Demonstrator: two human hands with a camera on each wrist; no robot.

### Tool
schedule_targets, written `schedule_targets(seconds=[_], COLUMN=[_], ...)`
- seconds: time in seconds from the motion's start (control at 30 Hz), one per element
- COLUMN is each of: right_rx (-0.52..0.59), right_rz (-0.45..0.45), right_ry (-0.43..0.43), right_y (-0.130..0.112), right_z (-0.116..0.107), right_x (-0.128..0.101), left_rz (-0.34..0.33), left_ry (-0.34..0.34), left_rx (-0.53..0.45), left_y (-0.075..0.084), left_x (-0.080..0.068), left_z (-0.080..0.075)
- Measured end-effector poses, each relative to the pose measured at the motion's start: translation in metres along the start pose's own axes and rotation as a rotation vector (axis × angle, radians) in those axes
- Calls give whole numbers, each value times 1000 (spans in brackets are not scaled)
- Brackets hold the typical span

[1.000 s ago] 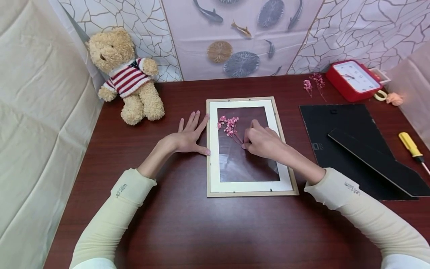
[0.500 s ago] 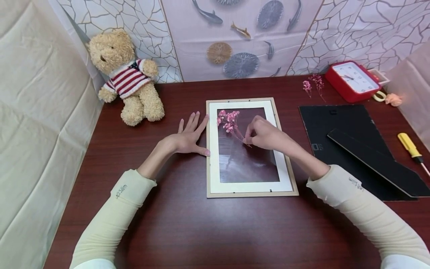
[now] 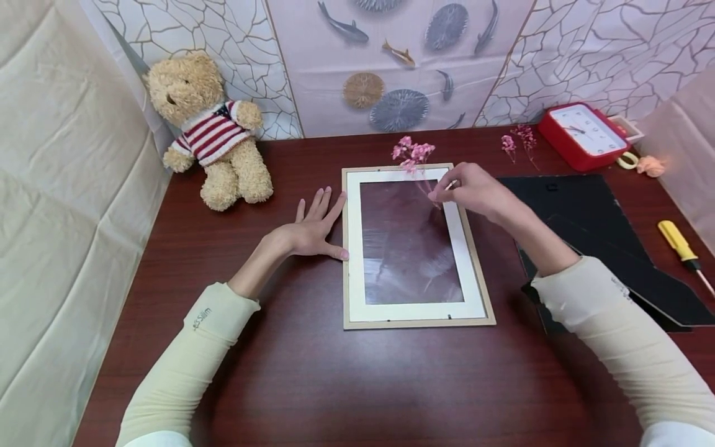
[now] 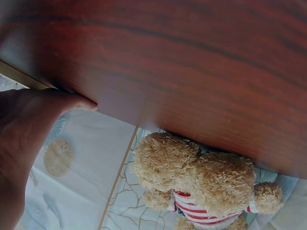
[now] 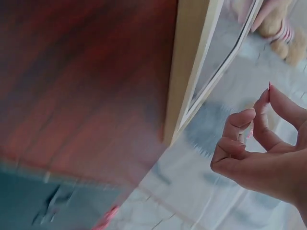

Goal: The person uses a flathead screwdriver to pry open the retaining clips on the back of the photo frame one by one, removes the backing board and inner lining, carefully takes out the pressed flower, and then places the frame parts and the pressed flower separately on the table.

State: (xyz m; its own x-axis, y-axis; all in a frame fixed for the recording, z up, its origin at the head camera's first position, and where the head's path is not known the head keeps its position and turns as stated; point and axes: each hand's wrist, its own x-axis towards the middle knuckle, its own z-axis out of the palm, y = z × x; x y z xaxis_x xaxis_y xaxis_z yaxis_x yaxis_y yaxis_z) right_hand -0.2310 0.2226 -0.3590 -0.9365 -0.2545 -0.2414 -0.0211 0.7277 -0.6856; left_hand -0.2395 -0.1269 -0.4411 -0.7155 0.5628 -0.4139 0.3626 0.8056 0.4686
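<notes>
A picture frame (image 3: 347, 279) with a light wood edge, a white mat and a see-through pane lies on the dark red-brown table. My left hand (image 3: 313, 233) rests beside it with fingers spread, thumb and forefinger at its left edge. Between thumb and forefinger my right hand (image 3: 475, 191) pinches the thin stem of a pink dried flower sprig (image 3: 412, 153), above the frame's upper right. The blossoms point away from me, past the frame's top edge. In the right wrist view the right hand (image 5: 264, 143) shows the pinch, with the stem's tip just over the fingertips.
A black backing board (image 3: 570, 198) with a stand leg lies at right, partly behind my right forearm. Beyond it are more pink sprigs (image 3: 524, 140), a red clock (image 3: 583, 136) and a peach-coloured flower (image 3: 650, 166). A yellow-handled screwdriver (image 3: 678, 241) lies far right; a teddy bear (image 3: 215, 133) sits back left.
My right hand has lifted the sprig off the frame's pane and carried it up and to the right. The left hand has stayed in place.
</notes>
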Motion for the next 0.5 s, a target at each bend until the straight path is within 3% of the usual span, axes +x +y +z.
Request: schedule_targets(seconds=[0.23, 0.5], right_rx=[38, 22], right_rz=[82, 114], right_ry=[32, 34], right_y=[26, 58], right_z=[-28, -61], right_x=[9, 18], left_rz=[-2, 10], left_ry=[4, 3], left_rx=[3, -7], left_y=[-2, -11], left_x=[0, 8], left_z=[0, 3])
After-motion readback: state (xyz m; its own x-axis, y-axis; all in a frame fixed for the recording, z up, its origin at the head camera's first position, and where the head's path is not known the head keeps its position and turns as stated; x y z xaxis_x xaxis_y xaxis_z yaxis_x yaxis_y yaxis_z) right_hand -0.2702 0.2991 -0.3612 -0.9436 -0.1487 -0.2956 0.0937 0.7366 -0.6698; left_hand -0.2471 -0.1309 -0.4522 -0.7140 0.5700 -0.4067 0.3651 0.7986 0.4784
